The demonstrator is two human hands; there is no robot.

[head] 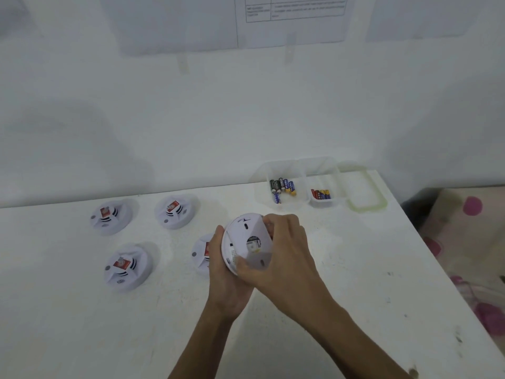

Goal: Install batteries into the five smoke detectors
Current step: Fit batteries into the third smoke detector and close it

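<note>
Two hands meet on one smoke detector (250,236), held off the white table (355,269) near its middle. The left hand (226,272) cups the lower left rim, fingers wrapped behind the body. The right hand (287,250) clamps over the right side, fingers and thumb curled round the edge of the back plate. The detector is tilted, with its flat back turned up toward the person. A small opening near the centre shows something yellow and dark, and I cannot tell whether that is a battery. My guess is that the back plate is being twisted loose to reach the battery bay. Partly hidden behind the left hand, a second detector (200,253) lies face up on the table. Farther left sit a third detector (127,266), then a fourth detector (110,217) and a fifth detector (175,212) in a back row, each with a red tag. The coming move turns on the batteries (282,187). They lie ahead and to the right of the held detector, in a clear two-compartment box (262,187) by the far edge. They rest side by side, long axes running roughly away from the person. The right hand is the nearer to them, so I would expect it to make the reach. A green-rimmed lid (366,207) lies just right of the box.
</note>
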